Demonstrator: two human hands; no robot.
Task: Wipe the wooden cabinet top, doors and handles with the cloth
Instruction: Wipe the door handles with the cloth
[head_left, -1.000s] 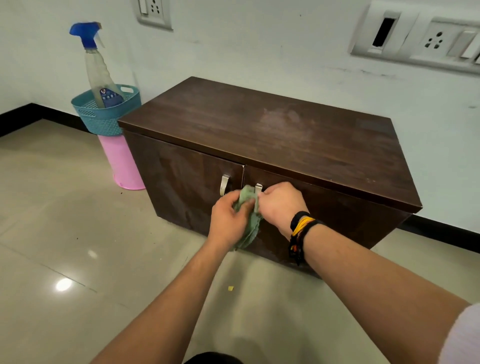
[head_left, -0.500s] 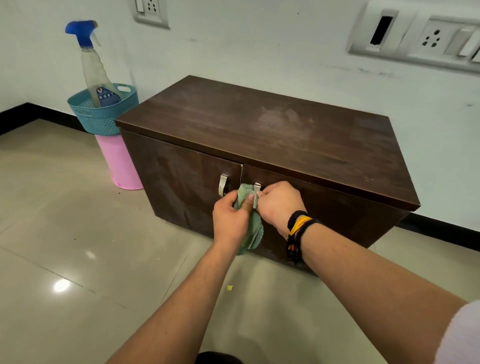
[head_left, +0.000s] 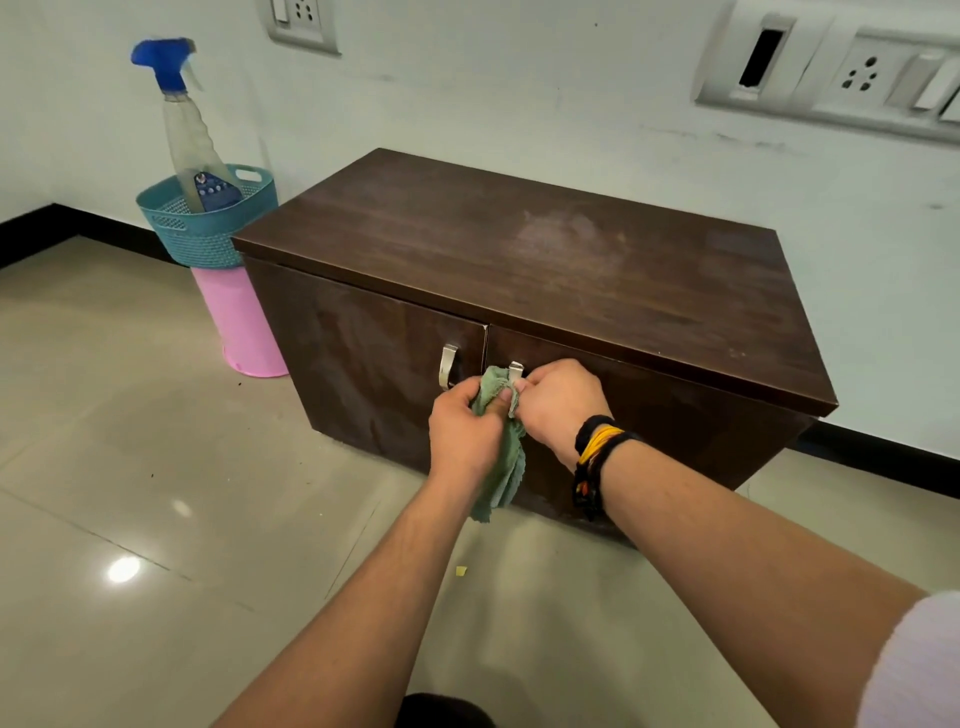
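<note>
Left hand (head_left: 464, 431) and right hand (head_left: 558, 408): both curled tight on green cloth (head_left: 500, 447), bunched at right door handle (head_left: 515, 370) of wooden cabinet (head_left: 545, 260); cloth tail hanging down door front. Left door handle (head_left: 447, 365) bare, just left of hands. Left of cabinet: spray bottle (head_left: 189, 140) upright in teal basket (head_left: 208, 228), atop pink bin (head_left: 241, 322). Wall sockets (head_left: 841, 73) above cabinet.

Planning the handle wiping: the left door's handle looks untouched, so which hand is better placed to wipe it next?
Probably the left hand. It grips the green cloth and sits right beside the left door handle, while the right hand is over at the right door handle.
</note>
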